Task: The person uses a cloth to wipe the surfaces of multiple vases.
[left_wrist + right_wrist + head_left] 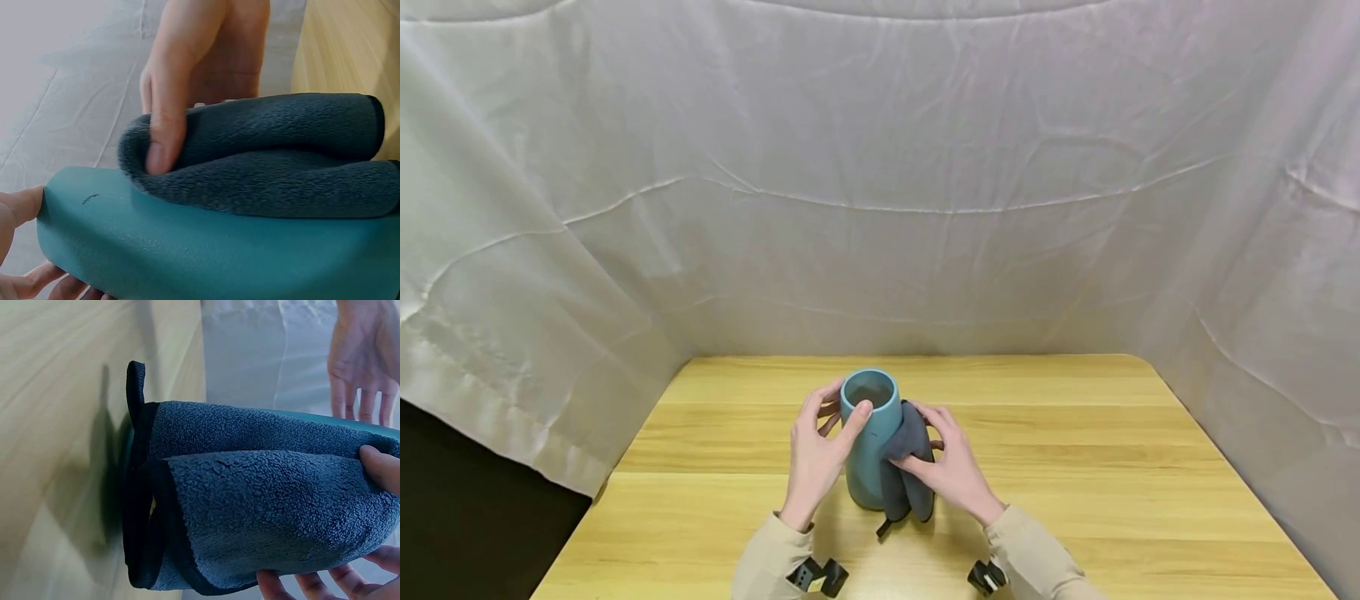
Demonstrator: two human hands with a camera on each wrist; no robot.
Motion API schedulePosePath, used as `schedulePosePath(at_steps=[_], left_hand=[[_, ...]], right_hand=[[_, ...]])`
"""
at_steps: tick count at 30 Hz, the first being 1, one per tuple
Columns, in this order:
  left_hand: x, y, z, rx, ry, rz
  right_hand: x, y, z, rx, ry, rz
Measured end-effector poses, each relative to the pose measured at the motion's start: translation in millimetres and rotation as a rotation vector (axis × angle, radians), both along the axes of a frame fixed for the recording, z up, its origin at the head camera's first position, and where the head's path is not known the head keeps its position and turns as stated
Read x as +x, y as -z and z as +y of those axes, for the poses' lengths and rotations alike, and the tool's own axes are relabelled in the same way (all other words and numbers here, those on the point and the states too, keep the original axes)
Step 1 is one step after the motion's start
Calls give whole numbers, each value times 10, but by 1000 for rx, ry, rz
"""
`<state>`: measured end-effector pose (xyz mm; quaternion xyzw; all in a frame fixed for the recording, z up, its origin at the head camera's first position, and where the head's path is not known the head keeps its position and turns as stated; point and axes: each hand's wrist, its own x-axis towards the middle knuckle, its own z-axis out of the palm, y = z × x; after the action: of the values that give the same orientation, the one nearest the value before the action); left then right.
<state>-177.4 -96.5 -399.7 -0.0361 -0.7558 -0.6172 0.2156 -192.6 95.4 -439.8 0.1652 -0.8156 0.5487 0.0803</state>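
A tall teal vase [867, 467] with a round open mouth stands on the wooden table, a small dark mark on its side. My left hand [816, 454] grips it near the rim, thumb on the front and fingers round the far left side. Against the vase's right side my right hand [951, 462] holds a folded dark grey cloth [912, 450], thumb on top and fingers behind. In the right wrist view the plush cloth [269, 506] shows a black edging and a hanging loop. The left wrist view shows the cloth [262, 181] lying along the vase [219, 244].
The wooden table [1075, 467] reaches out on both sides of the vase. Pale fabric sheets [910, 250] hang behind it and at the sides. A dark area [467, 508] lies at the lower left. Small black devices [820, 575] sit by the wrists.
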Motion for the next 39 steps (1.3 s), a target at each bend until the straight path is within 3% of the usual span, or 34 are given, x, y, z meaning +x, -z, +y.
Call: schedulePosePath(at_steps=[7,14,24,39], left_hand=[[4,-4,-1,4,5,3],[13,-19,2,5,3,6],[13,-4,1,0,5,10],[16,5,8,-8,1,11]], right_hand=[[7,-59,-2,0,-10,22],[8,-1,-14,0,-6,57],[60,133,-17,-3,21,2],[56,71,-20,-15,14,-22]])
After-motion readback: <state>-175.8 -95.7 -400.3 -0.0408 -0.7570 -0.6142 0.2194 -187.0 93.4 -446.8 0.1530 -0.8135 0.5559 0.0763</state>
